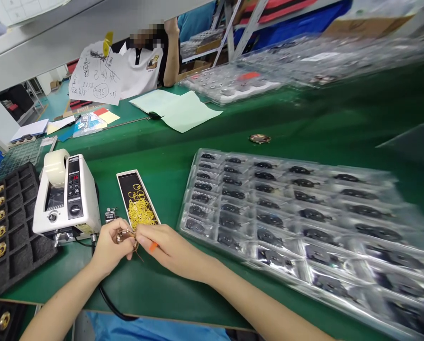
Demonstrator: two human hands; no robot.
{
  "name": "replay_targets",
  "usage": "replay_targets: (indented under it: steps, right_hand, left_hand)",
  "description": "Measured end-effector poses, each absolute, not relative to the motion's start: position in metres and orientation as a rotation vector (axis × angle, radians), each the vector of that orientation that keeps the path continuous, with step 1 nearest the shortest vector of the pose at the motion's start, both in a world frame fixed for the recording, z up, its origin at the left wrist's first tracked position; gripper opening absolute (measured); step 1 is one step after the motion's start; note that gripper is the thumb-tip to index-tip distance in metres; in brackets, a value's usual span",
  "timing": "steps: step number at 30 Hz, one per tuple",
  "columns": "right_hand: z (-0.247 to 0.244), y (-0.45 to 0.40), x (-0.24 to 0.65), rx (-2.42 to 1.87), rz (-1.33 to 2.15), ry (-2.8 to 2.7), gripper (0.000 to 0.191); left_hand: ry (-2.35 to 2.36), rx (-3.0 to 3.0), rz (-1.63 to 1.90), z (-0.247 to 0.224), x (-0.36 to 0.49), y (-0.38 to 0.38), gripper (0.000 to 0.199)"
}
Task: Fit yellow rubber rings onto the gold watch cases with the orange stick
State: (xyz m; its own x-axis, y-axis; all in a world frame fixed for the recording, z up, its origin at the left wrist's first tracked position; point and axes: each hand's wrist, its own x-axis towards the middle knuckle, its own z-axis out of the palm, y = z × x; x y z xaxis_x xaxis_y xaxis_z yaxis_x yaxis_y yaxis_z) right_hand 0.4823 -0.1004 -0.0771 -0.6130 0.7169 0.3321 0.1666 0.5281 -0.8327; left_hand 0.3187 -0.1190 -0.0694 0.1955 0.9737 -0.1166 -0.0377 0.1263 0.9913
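Observation:
My left hand (109, 246) is closed on a small round coppery metal part (123, 234), pinched between thumb and fingers. My right hand (169, 248) meets it from the right, its thumb and fingertips pressed together at the part's edge. A bit of orange (153, 246) shows between the right fingers; what it belongs to is hidden. A thin wire-like end hangs below the fingertips. Just beyond both hands lies a narrow white-rimmed box (120, 185) with a black floor, holding a heap of small yellow rings (140, 211).
Left of my hands stand a white tape dispenser (87, 201) and a small metal counter (110, 215). A black foam tray (22, 203) holds gold round parts. Clear plastic trays (212, 240) with dark parts fill the right. Another round part (259, 138) lies behind them. A person (140, 71) sits opposite.

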Motion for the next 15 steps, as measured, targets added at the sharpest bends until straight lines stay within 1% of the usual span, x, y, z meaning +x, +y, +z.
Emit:
replay_targets:
  steps: [4, 7, 9, 11, 15]
  right_hand:
    - [-0.085, -0.098, 0.474, -0.828, 1.347, -1.75, 0.054]
    - [-0.086, -0.094, 0.474, -0.941, 1.425, -1.548, 0.06]
    - [-0.084, -0.093, 0.476, -0.987, 1.491, -1.485, 0.061]
    - [-0.08, -0.096, 0.477, -0.965, 1.64, -1.43, 0.06]
    - [-0.074, -0.107, 0.474, -0.836, 1.972, -1.163, 0.053]
  left_hand:
    - [1.158, 1.257, 1.016, -0.07, 0.319, -0.117, 0.025]
    - [1.253, 1.608, 1.152, -0.073, 0.317, -0.116, 0.021]
    - [1.29, 2.049, 1.313, -0.079, 0.315, -0.115, 0.018]
    - [1.272, 2.423, 1.425, -0.086, 0.313, -0.115, 0.021]
    - [1.279, 2.707, 1.475, -0.093, 0.314, -0.12, 0.026]
